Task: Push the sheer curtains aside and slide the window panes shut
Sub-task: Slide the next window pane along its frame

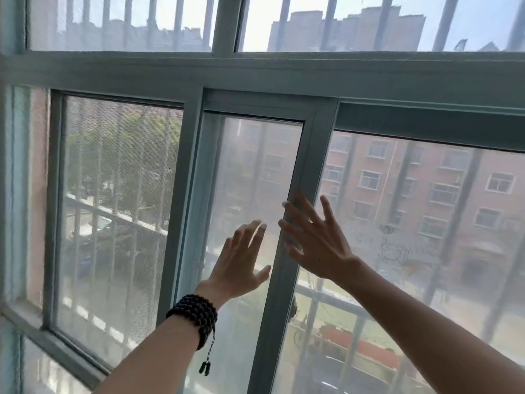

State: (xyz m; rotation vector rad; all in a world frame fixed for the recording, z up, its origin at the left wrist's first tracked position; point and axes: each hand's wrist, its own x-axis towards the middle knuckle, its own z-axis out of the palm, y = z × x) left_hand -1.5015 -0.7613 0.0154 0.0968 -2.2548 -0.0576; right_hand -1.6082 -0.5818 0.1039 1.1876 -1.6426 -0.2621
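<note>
Both hands at sliding window pane (pixel 250 177)
L hand (pixel 241 260) spread flat on glass, bead bracelet (pixel 196 314) at wrist; R hand (pixel 315 237) spread, fingers over pane's frame stile (pixel 298 194)

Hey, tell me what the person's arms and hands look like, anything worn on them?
Both forearms are bare, with no sleeves in view. The left hand has a dark beaded bracelet wrapped several times around the wrist, with a thin cord and two small dark beads hanging from it. The right hand wears nothing visible: no ring, watch or glove.
</note>
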